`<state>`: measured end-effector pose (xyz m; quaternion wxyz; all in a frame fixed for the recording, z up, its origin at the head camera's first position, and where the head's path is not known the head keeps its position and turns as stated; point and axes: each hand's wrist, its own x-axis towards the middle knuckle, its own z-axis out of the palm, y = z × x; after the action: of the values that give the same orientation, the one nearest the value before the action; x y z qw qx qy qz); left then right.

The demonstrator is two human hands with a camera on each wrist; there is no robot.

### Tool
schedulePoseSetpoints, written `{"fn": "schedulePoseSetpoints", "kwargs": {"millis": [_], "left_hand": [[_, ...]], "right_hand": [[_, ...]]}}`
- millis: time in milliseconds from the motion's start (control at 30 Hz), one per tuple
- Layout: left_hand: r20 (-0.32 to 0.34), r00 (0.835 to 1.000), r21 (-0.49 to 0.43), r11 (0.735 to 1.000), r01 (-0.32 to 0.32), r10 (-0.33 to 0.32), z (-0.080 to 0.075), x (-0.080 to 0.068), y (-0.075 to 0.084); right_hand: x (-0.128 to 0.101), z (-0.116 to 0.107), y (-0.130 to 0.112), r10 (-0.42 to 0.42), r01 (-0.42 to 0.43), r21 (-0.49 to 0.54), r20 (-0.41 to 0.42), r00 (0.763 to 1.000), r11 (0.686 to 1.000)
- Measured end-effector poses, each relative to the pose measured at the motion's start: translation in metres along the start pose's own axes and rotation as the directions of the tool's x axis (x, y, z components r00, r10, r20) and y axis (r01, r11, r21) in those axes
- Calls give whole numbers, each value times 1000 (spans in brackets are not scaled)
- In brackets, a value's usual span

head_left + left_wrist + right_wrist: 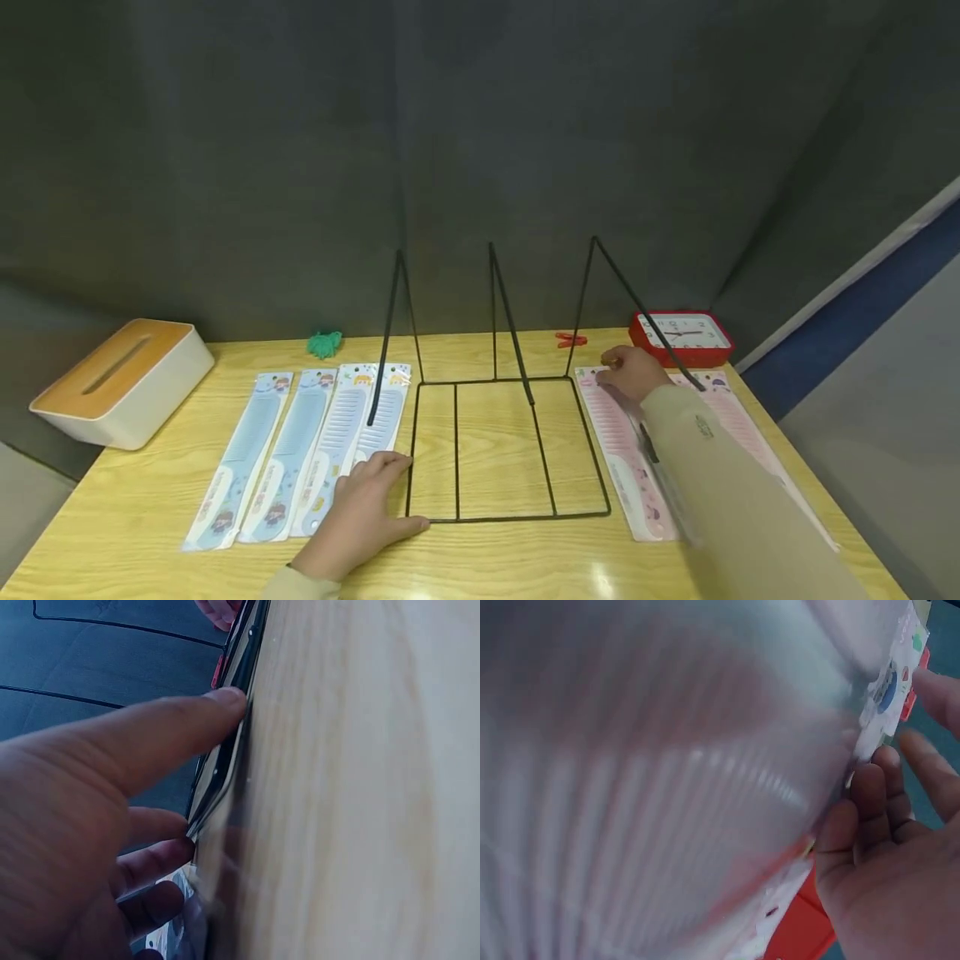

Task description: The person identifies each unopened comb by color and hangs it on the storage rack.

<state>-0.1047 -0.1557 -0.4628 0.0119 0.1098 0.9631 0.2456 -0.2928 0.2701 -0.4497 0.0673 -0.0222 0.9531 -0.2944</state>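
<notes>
A black wire rack [510, 518] stands mid-table, its three bent prongs rising at the back. My left hand [367, 508] rests at its front left corner, thumb laid over the wire and fingertips by the side bar. My right hand [636, 372] holds the top end of a pink packaged comb [705, 787], which hangs tilted below the fingers and fills much of the right wrist view. Another pink packaged comb [618, 442] lies flat beside the rack. Further right, another pink comb package [738, 425] is partly hidden by the sleeve.
Several blue packaged combs [251, 442] lie in a row left of the rack. A white tissue box [176, 387] with a wooden lid sits at the far left. Along the back are a green tangle of string [324, 344], a red clip [572, 340] and a red clock [681, 357].
</notes>
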Motion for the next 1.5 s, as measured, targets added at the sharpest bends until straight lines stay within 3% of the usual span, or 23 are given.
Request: {"fn": "schedulePoseSetpoints", "kwargs": {"millis": [300,533,667,867,1000,1067,1200,1267,1433,1500], "left_hand": [[7,1000,-6,1000,-11,11,-2,2,3],[28,999,22,999,-30,29,-4,3,3],[33,999,18,999,-30,30,-4,2,4],[42,999,16,1000,-25,24,-5,3,4],[39,999,2,1000,-13,13,-6,3,5],[35,999,-2,1000,-5,5,-7,3,5],[36,999,-8,1000,-2,2,-8,3,5],[37,999,-11,1000,-6,7,-9,3,6],[36,999,-16,1000,-15,16,-9,3,7],[39,999,-13,1000,-14,15,-9,3,7]], "right_hand": [[6,0,4,45,-42,56,-41,998,998],[1,-10,3,-22,44,188,-116,993,981],[-11,-23,-9,-103,167,272,-235,967,948],[-42,-46,-41,-81,245,427,-367,927,870],[-54,-61,-57,-92,307,422,-457,884,853],[-54,-65,-59,-93,311,397,-481,872,864],[-56,-65,-57,-59,271,394,-473,879,879],[-62,-65,-59,-45,250,417,-442,896,874],[-97,-61,-93,-108,283,509,-345,932,813],[-119,-59,-115,-178,328,537,-313,933,777]]}}
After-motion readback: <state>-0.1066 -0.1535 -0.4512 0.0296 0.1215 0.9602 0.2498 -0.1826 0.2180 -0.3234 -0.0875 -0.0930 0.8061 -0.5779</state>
